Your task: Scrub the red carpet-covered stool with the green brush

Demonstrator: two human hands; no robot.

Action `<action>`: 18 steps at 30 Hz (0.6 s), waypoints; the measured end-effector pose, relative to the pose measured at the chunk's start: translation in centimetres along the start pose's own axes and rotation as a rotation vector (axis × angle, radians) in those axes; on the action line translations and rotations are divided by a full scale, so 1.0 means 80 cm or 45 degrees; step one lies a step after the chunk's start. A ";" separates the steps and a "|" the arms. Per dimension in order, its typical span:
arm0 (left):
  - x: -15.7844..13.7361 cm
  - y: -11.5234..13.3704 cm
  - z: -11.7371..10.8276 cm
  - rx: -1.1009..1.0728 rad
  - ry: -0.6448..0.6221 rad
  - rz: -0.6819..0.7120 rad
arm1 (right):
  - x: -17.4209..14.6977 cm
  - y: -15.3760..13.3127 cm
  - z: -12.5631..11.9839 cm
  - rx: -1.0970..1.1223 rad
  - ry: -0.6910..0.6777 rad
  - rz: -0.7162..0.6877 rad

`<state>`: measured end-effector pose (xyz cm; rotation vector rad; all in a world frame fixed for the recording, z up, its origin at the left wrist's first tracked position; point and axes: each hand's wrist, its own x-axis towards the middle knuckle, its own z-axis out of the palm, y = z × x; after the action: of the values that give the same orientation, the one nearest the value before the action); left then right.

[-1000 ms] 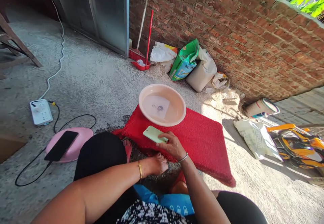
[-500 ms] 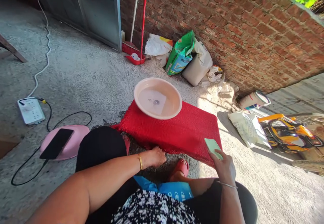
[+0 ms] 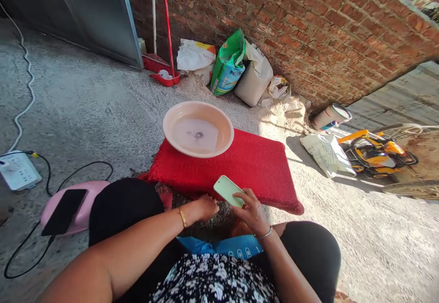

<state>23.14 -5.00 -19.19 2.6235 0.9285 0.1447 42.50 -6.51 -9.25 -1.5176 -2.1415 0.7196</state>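
Observation:
My right hand [image 3: 252,211] grips a pale green phone [image 3: 228,190] by its near right end, thumb and fingers on its edges. The phone is tilted over the front edge of a low bench draped in red cloth [image 3: 257,166]. Just left of it, my left hand [image 3: 207,208] is closed near the cloth's front edge; whatever lies in its fingers is hidden. On the left part of the bench stands a pale pink basin [image 3: 199,154] with clear liquid and a small dark patch at the bottom.
To my left, a black phone [image 3: 65,211] lies on a pink stool [image 3: 98,186], its cable near a white power strip [image 3: 20,170]. Sacks [image 3: 254,77] and a red dustpan [image 3: 166,80] stand by the brick wall [image 3: 274,24]. An orange toy motorbike [image 3: 373,154] is at right.
My right hand has brought the pale green phone leftward from the bench's right end, close to my left hand. My left hand stays closed in about the same place. The view has shifted right.

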 end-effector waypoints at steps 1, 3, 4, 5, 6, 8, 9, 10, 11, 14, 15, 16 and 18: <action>-0.001 0.002 -0.003 0.014 -0.073 -0.023 | -0.014 0.022 -0.020 -0.016 0.059 0.066; -0.004 0.005 -0.011 0.044 -0.182 -0.055 | -0.045 0.063 -0.063 -0.102 0.202 0.223; -0.006 0.007 -0.016 0.052 -0.212 -0.067 | -0.060 0.080 -0.085 -0.170 0.273 0.310; -0.007 0.008 -0.021 0.057 -0.236 -0.076 | -0.074 0.093 -0.104 -0.255 0.353 0.424; -0.008 0.009 -0.025 0.061 -0.255 -0.084 | -0.085 0.102 -0.120 -0.339 0.423 0.539; -0.008 0.011 -0.032 0.065 -0.292 -0.097 | -0.098 0.106 -0.139 -0.465 0.538 0.721; -0.008 0.011 -0.034 0.066 -0.310 -0.102 | -0.098 0.101 -0.141 -0.482 0.572 0.749; -0.007 0.010 -0.036 0.064 -0.328 -0.107 | -0.094 0.091 -0.138 -0.467 0.590 0.721; -0.007 0.010 -0.037 0.061 -0.344 -0.110 | -0.085 0.078 -0.130 -0.425 0.583 0.647; -0.006 0.006 -0.036 0.042 -0.358 -0.109 | -0.045 0.019 -0.081 -0.231 0.396 0.319; -0.006 0.005 -0.034 0.030 -0.348 -0.106 | -0.029 -0.002 -0.061 -0.163 0.305 0.201; -0.005 0.003 -0.032 0.011 -0.323 -0.106 | -0.014 -0.024 -0.040 -0.107 0.199 0.088; -0.004 0.000 -0.028 -0.046 -0.240 -0.117 | 0.014 -0.059 -0.001 -0.063 0.090 -0.085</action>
<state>22.46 -4.56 -17.10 2.5038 0.9678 -0.1065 38.75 -6.74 -6.16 -1.4663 -2.1615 0.5856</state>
